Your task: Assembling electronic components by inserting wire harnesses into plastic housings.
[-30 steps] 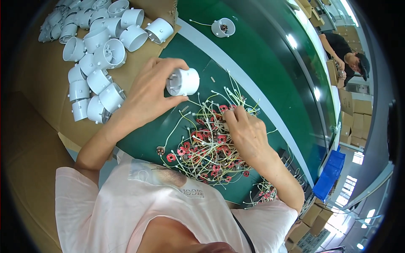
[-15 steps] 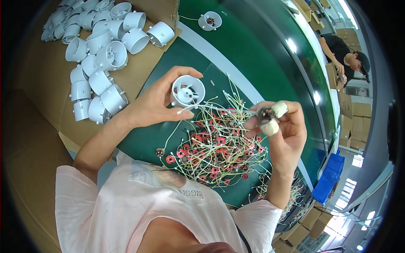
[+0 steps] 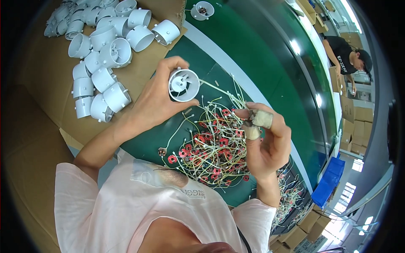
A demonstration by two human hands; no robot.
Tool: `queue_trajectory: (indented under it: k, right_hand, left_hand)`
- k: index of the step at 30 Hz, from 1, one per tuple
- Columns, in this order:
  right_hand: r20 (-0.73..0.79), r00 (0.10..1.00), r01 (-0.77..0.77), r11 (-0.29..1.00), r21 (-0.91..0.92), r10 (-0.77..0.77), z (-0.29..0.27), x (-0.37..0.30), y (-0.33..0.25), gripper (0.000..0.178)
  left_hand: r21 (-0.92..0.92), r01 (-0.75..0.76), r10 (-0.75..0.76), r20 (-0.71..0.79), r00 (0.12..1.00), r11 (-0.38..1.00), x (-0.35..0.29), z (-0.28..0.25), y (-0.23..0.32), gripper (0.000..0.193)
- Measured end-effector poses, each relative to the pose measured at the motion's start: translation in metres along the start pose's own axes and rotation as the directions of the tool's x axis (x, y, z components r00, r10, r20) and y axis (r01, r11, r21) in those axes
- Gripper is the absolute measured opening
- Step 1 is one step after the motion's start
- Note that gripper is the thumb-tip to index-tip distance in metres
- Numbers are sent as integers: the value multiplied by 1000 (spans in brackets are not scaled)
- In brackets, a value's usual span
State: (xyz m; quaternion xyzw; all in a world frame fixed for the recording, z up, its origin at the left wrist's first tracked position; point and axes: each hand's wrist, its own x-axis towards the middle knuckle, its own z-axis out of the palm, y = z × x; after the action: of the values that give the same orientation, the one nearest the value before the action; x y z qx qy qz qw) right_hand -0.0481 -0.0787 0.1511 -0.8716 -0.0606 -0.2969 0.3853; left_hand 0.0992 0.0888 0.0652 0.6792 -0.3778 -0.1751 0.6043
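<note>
My left hand (image 3: pixel 154 101) is closed round a white plastic fan housing (image 3: pixel 180 83), a short tube with a hub and ribs inside, its open end facing up. Across from it, my right hand (image 3: pixel 270 143) pinches a small dark motor part (image 3: pixel 249 121) between thumb and fingers; tape wraps those fingertips. A pale cable (image 3: pixel 217 88) stretches from the right fingers to the housing's right side, where its end is hidden. Below both hands lies a tangled pile of wired motor parts (image 3: pixel 215 147) with red discs. One part with its lead (image 3: pixel 162 151) lies apart, left of the pile.
Many white housings (image 3: pixel 116 52) lie on cardboard (image 3: pixel 145 59) at the left. Another housing with a part inside (image 3: pixel 202 11) stands on the green belt (image 3: pixel 253 46). More wired parts (image 3: pixel 289 198) and a blue bin (image 3: pixel 328 179) are at the right. A co-worker (image 3: pixel 344 55) stands beyond.
My right hand has moved left, toward the housing. The cable's end has gone from beside my left thumb to the housing's right side. My left hand has raised and turned the housing slightly.
</note>
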Motion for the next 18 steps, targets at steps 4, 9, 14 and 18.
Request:
queue_trajectory:
  k: [4, 9, 14, 18]
  right_hand:
    - [86, 995, 51, 991, -123, -40, 7, 1, -5, 25]
    - [67, 996, 75, 978, -193, -63, 18, -4, 4, 24]
    - [77, 993, 109, 971, -212, -94, 23, -7, 7, 25]
    - [163, 982, 138, 954, -266, -96, 22, -12, 0, 28]
  left_hand:
    - [114, -72, 82, -89, 993, 991, 4, 1, 12, 75]
    - [183, -77, 93, -78, 993, 980, 5, -1, 15, 74]
    - [236, -63, 85, -83, 993, 970, 5, -3, 13, 72]
    - [234, -126, 157, -119, 980, 964, 6, -2, 5, 70]
